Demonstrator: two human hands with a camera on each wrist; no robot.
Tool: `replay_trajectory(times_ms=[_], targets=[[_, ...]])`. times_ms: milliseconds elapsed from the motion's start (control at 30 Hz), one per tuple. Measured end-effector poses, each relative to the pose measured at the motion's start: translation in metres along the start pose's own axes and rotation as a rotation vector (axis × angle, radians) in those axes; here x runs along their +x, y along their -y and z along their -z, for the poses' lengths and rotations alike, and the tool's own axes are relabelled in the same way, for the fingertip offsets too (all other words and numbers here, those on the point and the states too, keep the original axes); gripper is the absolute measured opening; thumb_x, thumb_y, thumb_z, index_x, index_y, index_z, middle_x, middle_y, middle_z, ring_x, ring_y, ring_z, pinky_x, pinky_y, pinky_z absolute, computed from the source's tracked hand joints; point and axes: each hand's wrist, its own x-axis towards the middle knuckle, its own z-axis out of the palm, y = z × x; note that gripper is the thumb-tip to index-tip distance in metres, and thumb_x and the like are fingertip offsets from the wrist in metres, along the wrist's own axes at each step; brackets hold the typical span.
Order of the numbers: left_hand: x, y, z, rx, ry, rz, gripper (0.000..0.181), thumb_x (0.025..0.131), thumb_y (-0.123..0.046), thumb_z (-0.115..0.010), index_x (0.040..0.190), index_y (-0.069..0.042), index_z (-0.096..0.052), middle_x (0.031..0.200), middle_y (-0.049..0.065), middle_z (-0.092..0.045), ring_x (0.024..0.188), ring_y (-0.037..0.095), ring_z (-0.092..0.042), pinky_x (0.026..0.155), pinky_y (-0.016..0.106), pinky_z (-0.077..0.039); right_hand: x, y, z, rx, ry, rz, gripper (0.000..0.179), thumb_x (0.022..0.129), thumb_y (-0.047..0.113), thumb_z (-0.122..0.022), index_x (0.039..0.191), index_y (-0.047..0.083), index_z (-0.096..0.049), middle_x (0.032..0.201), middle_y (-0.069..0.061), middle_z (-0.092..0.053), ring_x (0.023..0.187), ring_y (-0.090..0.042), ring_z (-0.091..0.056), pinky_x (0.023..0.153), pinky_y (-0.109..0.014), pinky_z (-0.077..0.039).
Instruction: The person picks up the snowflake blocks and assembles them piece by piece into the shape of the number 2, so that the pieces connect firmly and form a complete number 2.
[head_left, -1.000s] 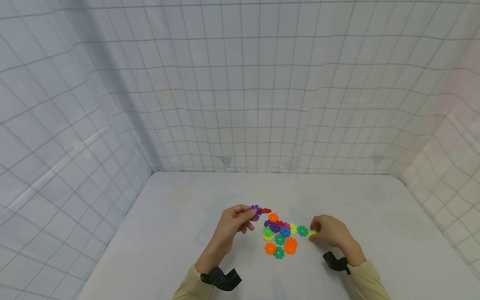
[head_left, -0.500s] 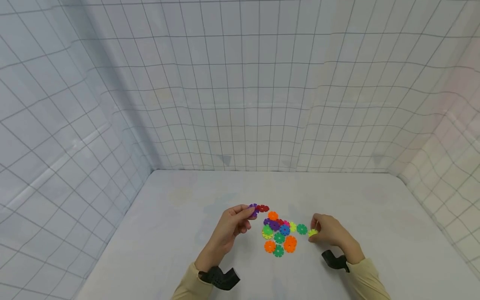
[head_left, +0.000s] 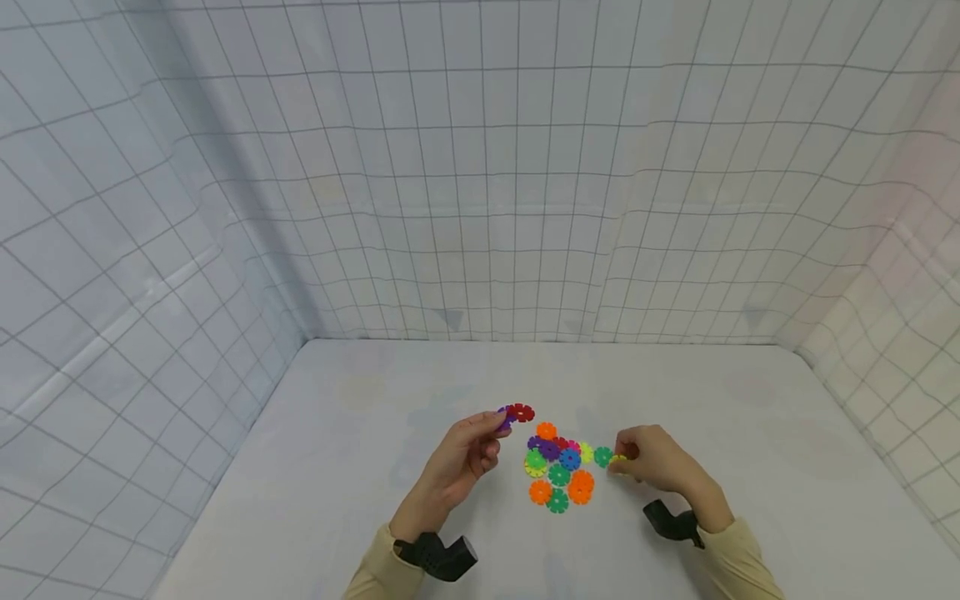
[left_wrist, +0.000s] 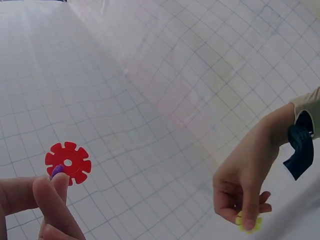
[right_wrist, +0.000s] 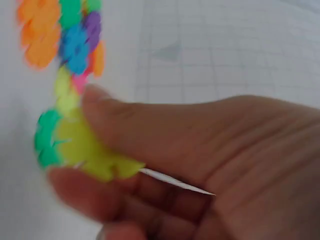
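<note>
My left hand (head_left: 457, 454) pinches a purple notched disc (head_left: 504, 419) between thumb and fingers. A red snowflake disc (left_wrist: 68, 163) is slotted onto it at an angle and sticks out past the fingertips; most of the purple one is hidden in the left wrist view. On the right, my right hand (head_left: 656, 458) holds a yellow snowflake disc (right_wrist: 90, 145) between thumb and fingers. A green disc (head_left: 603, 457) lies right at its left edge, overlapped by the yellow one in the right wrist view.
Between the hands lies a cluster of several snowflake discs on the white table (head_left: 360, 467), among them a blue disc (head_left: 570, 459), an orange disc (head_left: 581, 487) and a lime green disc (head_left: 535, 461). White gridded sheeting (head_left: 480, 208) surrounds the table at the back and sides.
My right hand has moved slightly left with the yellow disc, up to the green disc. The left hand has tilted the purple and red discs, so the red one shows its face more.
</note>
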Motion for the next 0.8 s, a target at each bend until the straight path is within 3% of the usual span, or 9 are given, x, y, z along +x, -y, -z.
replay_trajectory(times_ms=[200, 300, 433, 600, 800], targets=[[0.0, -0.001, -0.002, -0.035, 0.021, 0.009, 0.017, 0.098, -0.019, -0.053, 0.09, -0.011, -0.065, 0.077, -0.001, -0.066, 0.054, 0.006, -0.047, 0.053, 0.014, -0.04, 0.001, 0.022, -0.001, 0.172, -0.127, 0.092, 0.007, 0.087, 0.013, -0.069, 0.087, 0.01, -0.063, 0.068, 0.001, -0.062, 0.059, -0.025, -0.061, 0.053, -0.028, -0.05], [0.001, 0.0, -0.002, -0.014, 0.015, 0.005, 0.016, 0.098, -0.019, -0.054, 0.09, -0.01, -0.064, 0.078, 0.0, -0.066, 0.054, 0.006, -0.047, 0.053, 0.013, -0.04, 0.0, 0.036, -0.003, 0.263, -0.206, 0.107, 0.009, 0.088, 0.011, -0.068, 0.095, 0.007, -0.064, 0.074, -0.001, -0.064, 0.063, -0.027, -0.064, 0.058, -0.034, -0.055], [0.004, 0.004, 0.0, 0.123, -0.03, -0.032, 0.015, 0.095, -0.02, -0.059, 0.089, -0.008, -0.064, 0.078, 0.001, -0.066, 0.052, 0.007, -0.046, 0.051, 0.015, -0.038, -0.002, 0.053, -0.006, 0.467, -0.268, 0.119, 0.02, 0.089, 0.012, -0.067, 0.105, 0.001, -0.062, 0.08, -0.009, -0.067, 0.068, -0.028, -0.067, 0.062, -0.041, -0.055], [0.005, 0.009, -0.002, 0.361, -0.092, -0.108, 0.021, 0.09, -0.024, -0.067, 0.091, -0.003, -0.064, 0.079, 0.004, -0.067, 0.054, 0.01, -0.048, 0.052, 0.019, -0.038, -0.004, 0.068, -0.009, 0.73, -0.221, 0.123, 0.027, 0.089, 0.01, -0.067, 0.107, -0.007, -0.054, 0.083, -0.023, -0.064, 0.07, -0.034, -0.067, 0.064, -0.041, -0.055], [0.004, 0.013, -0.005, 0.52, -0.074, -0.199, 0.026, 0.09, -0.021, -0.067, 0.097, 0.004, -0.063, 0.083, 0.012, -0.069, 0.055, 0.013, -0.053, 0.053, 0.02, -0.04, -0.004, 0.076, -0.015, 0.809, -0.165, 0.117, 0.029, 0.09, 0.011, -0.066, 0.107, -0.008, -0.055, 0.083, -0.024, -0.063, 0.07, -0.038, -0.066, 0.067, -0.042, -0.055]])
